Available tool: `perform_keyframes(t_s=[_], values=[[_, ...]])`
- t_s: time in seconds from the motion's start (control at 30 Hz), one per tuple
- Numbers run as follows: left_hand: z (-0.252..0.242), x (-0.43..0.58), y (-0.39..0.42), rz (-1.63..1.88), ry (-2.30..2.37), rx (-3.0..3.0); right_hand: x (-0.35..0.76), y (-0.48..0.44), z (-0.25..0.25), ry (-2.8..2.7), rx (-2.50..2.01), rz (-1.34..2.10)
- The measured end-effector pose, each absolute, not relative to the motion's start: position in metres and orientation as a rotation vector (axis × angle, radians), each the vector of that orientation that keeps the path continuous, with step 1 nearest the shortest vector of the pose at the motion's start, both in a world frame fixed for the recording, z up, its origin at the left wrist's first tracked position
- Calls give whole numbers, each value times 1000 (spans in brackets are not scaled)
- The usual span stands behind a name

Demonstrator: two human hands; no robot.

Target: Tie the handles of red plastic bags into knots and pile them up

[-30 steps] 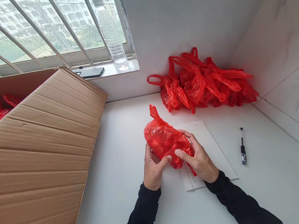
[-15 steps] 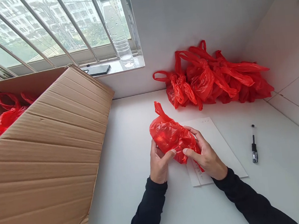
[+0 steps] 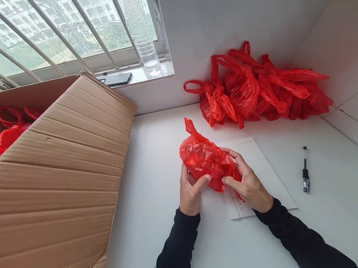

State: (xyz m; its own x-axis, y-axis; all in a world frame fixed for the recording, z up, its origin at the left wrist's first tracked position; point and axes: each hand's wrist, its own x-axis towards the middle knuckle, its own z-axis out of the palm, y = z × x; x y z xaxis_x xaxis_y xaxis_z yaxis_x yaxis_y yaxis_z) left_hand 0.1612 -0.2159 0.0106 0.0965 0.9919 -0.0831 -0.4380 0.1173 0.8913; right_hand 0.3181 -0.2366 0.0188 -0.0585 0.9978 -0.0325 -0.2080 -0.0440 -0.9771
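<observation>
Between my two hands is a red plastic bag (image 3: pixel 205 159), crumpled, with one handle loop sticking up at its upper left. My left hand (image 3: pixel 191 190) is closed on its lower left side, thumb on top and fingers underneath. On the right side my right hand (image 3: pixel 248 182) grips it the same way. What lies inside the bag cannot be made out through the plastic. Under the bag and my right hand, a white sheet of paper (image 3: pixel 267 180) with some small writing rests on the white table (image 3: pixel 155 153).
A large cardboard box (image 3: pixel 58 176) with red bags inside stands on the left. Several tied red bags (image 3: pixel 257 89) are heaped against the back wall. A pen (image 3: pixel 305 176) lies to the right. On the windowsill are a phone (image 3: pixel 117 79) and a clear bottle (image 3: pixel 141 31).
The view has shifted slightly, so everything sits a little higher. Both hands keep hold of the red bag, with almost no movement of the fingers.
</observation>
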Motion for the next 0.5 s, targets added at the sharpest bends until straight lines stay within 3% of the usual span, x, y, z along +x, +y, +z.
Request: perform_keyframes(t_s=[0.3,0.5], values=[[12,160,-216,1262,841,830,318,-235,16,-1099,-1047,1321],[14,159,-216,1224,788,767,320,-241,6,-1133,-1024,1059]])
